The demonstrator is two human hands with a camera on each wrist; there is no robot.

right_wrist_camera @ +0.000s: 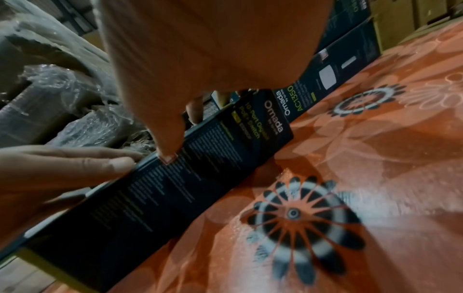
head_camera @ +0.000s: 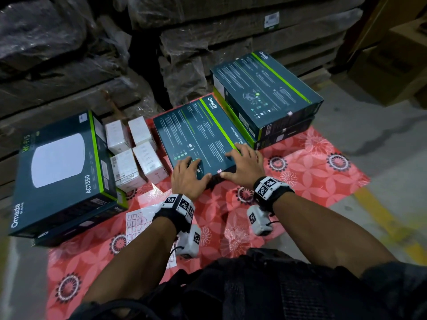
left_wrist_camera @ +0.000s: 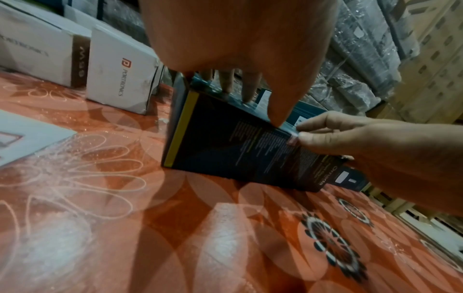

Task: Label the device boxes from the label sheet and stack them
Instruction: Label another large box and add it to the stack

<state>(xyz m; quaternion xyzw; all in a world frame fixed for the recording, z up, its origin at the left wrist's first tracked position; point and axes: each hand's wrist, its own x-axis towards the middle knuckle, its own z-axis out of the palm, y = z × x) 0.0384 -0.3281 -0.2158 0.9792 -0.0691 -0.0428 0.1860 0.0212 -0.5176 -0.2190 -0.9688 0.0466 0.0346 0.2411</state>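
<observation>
A flat dark teal Omada box (head_camera: 201, 135) lies on the red floral mat (head_camera: 312, 162) in front of me. Both hands rest on its near end. My left hand (head_camera: 189, 174) lies spread on the top face, thumb at the front edge. My right hand (head_camera: 242, 165) has its fingers flat on top, and its thumb presses a small pale label (head_camera: 219, 171) over the box's front edge. The right wrist view shows that thumb on the label (right_wrist_camera: 168, 158). The label sheet (head_camera: 138, 224) lies on the mat under my left forearm.
Two Omada boxes are stacked at the back right (head_camera: 265, 93). Another stack with an AC1350 box on top (head_camera: 62, 162) stands at the left. Several small white boxes (head_camera: 134, 153) sit between it and the centre box. Wrapped cartons (head_camera: 208, 31) line the back.
</observation>
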